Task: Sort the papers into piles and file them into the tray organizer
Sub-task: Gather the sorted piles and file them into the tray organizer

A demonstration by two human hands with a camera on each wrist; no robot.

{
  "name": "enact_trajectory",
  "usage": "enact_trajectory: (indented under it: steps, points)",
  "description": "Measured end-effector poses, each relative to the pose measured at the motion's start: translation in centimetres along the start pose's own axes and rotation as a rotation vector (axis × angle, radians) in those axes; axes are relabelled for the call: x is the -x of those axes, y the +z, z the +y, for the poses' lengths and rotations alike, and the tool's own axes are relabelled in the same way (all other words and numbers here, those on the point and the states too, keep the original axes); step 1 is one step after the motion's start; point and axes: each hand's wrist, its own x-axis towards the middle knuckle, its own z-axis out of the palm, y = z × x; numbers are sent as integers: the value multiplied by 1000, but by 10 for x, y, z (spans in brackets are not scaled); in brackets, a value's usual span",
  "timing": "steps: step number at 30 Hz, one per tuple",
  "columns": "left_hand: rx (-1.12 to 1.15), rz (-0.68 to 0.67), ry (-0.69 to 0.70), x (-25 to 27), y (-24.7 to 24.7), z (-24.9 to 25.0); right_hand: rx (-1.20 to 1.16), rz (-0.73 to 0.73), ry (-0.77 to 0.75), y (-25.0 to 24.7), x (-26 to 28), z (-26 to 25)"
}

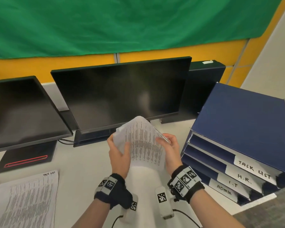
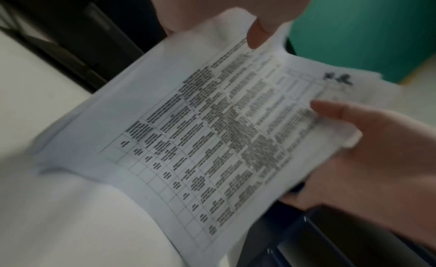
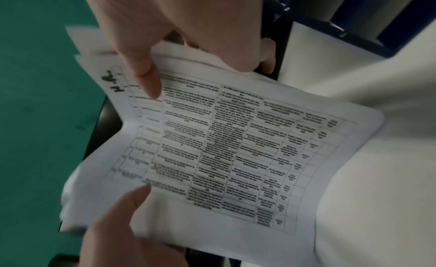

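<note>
Both hands hold one stack of papers (image 1: pixel 143 143) up off the tabletop (image 1: pixel 82 162), in front of the middle monitor (image 1: pixel 120 92). The left hand (image 1: pixel 119 153) grips the stack's left edge, thumb curled over the printed face and fingers behind. The right hand (image 1: pixel 170 148) pinches the right edge, thumb on top near a handwritten mark that seems to read "H.R.", though the wrist views are blurred. The top sheet, a printed table, bows upward between the hands.

The blue tray organizer (image 1: pixel 242 129) stands at the tabletop's right edge, its four trays tagged TASK LIST, H.R., I.T and ADMIN. A separate pile (image 1: pixel 26 199), headed "TASK LIST" by hand, lies flat near the front left corner, just before a second monitor (image 1: pixel 23 112).
</note>
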Motion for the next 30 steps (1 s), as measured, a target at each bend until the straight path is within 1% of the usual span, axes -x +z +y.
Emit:
enact_trajectory:
  steps: [2,5,7,10,13,15,18,20,24,30]
  points:
    - [58,34,-59,-4,-3,0,-55,10,58,0,-1,1]
    - [138,26,-126,-7,-6,-1,-115,35,116,4,-2,3]
    - [148,7,-177,-8,-7,-6,-92,32,111,7,1,4]
    - [171,9,-237,-9,-7,-12,-56,21,64,11,5,5]
    - [135,-5,-202,-10,-7,-6,-14,-8,27,11,8,7]
    - [118,1,-145,-8,-7,2,70,-16,-48,11,10,9]
    - [115,52,-73,-11,-10,21,149,-17,-165,9,13,15]
    - [112,106,-76,-17,-11,34,152,-27,-196,8,13,19]
    - [93,194,-141,-30,-12,49,168,-75,-216,7,15,24]
    - [2,228,-122,-40,-19,49,183,-82,-179,10,17,25]
